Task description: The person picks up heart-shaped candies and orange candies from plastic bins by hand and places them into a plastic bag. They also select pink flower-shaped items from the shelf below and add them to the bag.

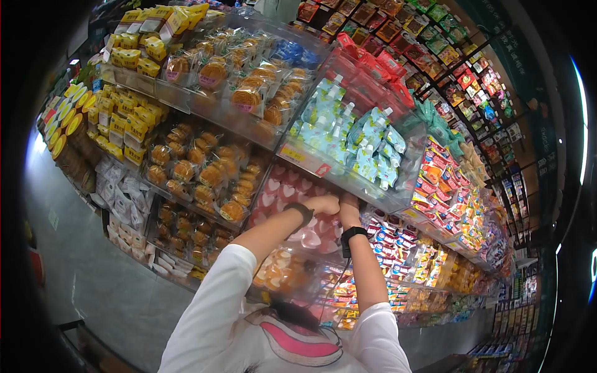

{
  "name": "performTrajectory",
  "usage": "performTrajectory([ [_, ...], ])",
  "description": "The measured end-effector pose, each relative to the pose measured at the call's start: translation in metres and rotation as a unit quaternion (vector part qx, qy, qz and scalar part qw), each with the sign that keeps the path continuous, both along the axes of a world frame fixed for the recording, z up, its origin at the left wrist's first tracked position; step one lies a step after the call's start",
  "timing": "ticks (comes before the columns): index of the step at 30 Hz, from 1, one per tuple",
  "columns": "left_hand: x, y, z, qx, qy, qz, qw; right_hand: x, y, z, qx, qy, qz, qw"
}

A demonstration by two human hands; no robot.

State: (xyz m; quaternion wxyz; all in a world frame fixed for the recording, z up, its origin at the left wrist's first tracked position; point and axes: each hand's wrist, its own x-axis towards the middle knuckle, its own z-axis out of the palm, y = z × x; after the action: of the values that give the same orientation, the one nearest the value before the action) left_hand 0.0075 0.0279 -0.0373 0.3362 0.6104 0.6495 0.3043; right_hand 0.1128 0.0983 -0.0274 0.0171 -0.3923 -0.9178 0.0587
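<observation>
My left hand point(324, 204) reaches to the clear bin of pink packets printed with white hearts point(291, 188). Its fingers look curled closed, and whatever they hold, if anything, cannot be made out. Right beside it is my right hand point(349, 207), close under the front edge of the upper bin; its fingers are mostly hidden there. Just above both hands sit light-blue spouted pouches point(373, 133) in a clear bin. Below them is a lower bin of orange and white wrapped items point(283, 268).
Wrapped round pastries point(211, 168) fill tiered bins to the left, with yellow packets point(127, 121) beyond. Colourful small snack packs point(435, 180) lie to the right. Hanging packets point(416, 25) line a far wall rack. Grey floor point(93, 273) shows at left.
</observation>
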Motion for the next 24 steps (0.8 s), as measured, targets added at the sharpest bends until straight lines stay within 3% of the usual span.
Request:
performTrajectory([
  [2, 0.005, 0.016, -0.028, 0.032, -0.003, 0.027, 0.999, 0.003, 0.008, -0.008, 0.039, -0.022, 0.048, 0.998],
  [5, -0.012, 0.013, -0.002, -0.11, 0.036, -0.081, 0.99, -0.005, -0.017, 0.033, -0.04, 0.002, 0.028, 0.999],
  [7, -0.019, 0.004, 0.004, -0.041, 0.135, -0.126, 0.982, -0.007, -0.008, 0.024, -0.039, 0.031, 0.04, 0.998],
  [8, -0.021, -0.007, 0.003, 0.053, 0.221, -0.138, 0.964, -0.007, 0.001, 0.012, -0.026, 0.049, 0.05, 0.997],
  [11, -0.026, -0.017, 0.007, 0.173, 0.339, -0.133, 0.915, -0.008, 0.005, 0.007, -0.162, 0.077, -0.013, 0.984],
  [14, -0.025, -0.017, 0.003, 0.164, 0.33, -0.126, 0.921, -0.012, -0.016, 0.041, -0.111, -0.009, 0.035, 0.993],
  [16, -0.023, -0.015, 0.0, 0.192, 0.367, -0.125, 0.901, -0.009, 0.008, 0.013, -0.162, 0.05, 0.014, 0.986],
  [19, -0.018, -0.003, -0.016, 0.164, 0.317, -0.117, 0.927, -0.011, 0.022, -0.011, -0.173, 0.131, -0.018, 0.976],
  [21, -0.015, 0.006, -0.026, 0.137, 0.279, -0.111, 0.944, -0.011, 0.015, -0.001, -0.151, 0.089, 0.001, 0.985],
  [23, -0.013, 0.015, -0.037, 0.118, 0.252, -0.105, 0.955, -0.008, -0.028, 0.06, -0.115, -0.05, 0.056, 0.99],
  [24, -0.013, 0.019, -0.043, 0.114, 0.247, -0.107, 0.956, -0.006, -0.031, 0.062, -0.08, -0.039, 0.091, 0.992],
])
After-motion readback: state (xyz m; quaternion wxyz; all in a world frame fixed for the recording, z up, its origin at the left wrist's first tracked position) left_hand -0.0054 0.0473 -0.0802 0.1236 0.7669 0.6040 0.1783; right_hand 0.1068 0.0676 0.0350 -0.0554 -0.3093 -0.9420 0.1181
